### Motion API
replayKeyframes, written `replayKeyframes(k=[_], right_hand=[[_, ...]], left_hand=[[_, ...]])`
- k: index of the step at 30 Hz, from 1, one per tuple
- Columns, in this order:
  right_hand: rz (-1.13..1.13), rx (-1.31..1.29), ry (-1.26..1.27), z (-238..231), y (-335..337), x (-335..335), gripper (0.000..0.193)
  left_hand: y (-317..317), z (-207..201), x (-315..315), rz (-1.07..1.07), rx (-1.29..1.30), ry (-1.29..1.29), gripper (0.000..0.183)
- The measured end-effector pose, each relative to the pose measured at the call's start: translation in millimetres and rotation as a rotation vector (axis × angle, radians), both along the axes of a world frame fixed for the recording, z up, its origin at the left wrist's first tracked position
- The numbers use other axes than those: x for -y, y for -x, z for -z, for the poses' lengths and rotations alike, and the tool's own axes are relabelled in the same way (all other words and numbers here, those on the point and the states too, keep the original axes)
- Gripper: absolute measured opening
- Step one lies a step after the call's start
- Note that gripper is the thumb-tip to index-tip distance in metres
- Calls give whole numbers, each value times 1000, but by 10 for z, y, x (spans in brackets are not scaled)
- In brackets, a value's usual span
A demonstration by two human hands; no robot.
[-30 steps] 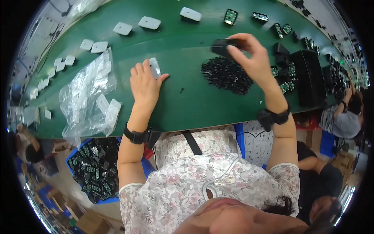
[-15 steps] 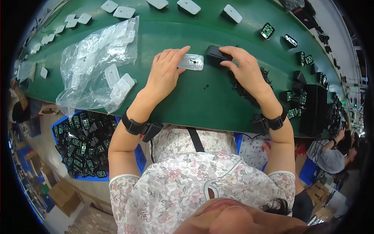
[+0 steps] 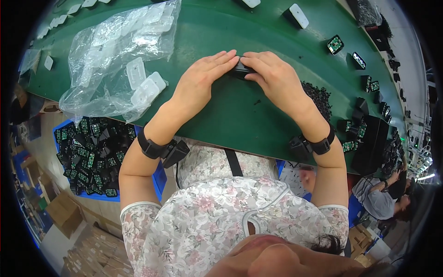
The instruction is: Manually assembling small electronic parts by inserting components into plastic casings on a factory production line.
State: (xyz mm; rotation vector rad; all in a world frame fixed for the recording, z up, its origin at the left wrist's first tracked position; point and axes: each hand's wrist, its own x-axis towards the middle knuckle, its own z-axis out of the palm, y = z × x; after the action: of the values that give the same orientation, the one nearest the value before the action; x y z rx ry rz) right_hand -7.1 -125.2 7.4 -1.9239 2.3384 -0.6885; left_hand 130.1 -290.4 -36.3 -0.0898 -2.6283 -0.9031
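Both hands meet around a small black plastic housing [image 3: 242, 70] above the green tabletop. My right hand [image 3: 273, 76] grips its right side, thumb at the near edge and fingers over the far top. My left hand [image 3: 199, 77] closes on its left side, fingertips pressed together at the top edge. The clear plastic cover seen earlier is out of sight; the fingers hide most of the housing's left part. Small loose black parts [image 3: 318, 98] lie in a pile to the right of my right hand.
A clear bag [image 3: 108, 69] with translucent covers [image 3: 146, 92] lies left on the green table [image 3: 221, 120]. Below it stands a blue bin [image 3: 159, 177] of black housings with circuit boards. A tall black box [image 3: 371, 143] stands right, near several board-fitted housings [image 3: 335, 45]. Another person [image 3: 376, 196] sits farther right.
My hands have come together. The black housing has moved left to meet my left hand, and the clear cover no longer shows. The view has shifted slightly.
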Motion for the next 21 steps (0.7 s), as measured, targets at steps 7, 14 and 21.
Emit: replayKeyframes(k=[7, 14, 21], right_hand=[[27, -321, -10, 2, -169, -26, 37], [87, 397, -91, -29, 221, 66, 28], [157, 1200, 194, -28, 184, 43, 43]], left_hand=[[-53, -61, -86, -44, -1, 171, 51], [136, -11, -107, -117, -39, 228, 52], [220, -121, -129, -301, 175, -672, 34]])
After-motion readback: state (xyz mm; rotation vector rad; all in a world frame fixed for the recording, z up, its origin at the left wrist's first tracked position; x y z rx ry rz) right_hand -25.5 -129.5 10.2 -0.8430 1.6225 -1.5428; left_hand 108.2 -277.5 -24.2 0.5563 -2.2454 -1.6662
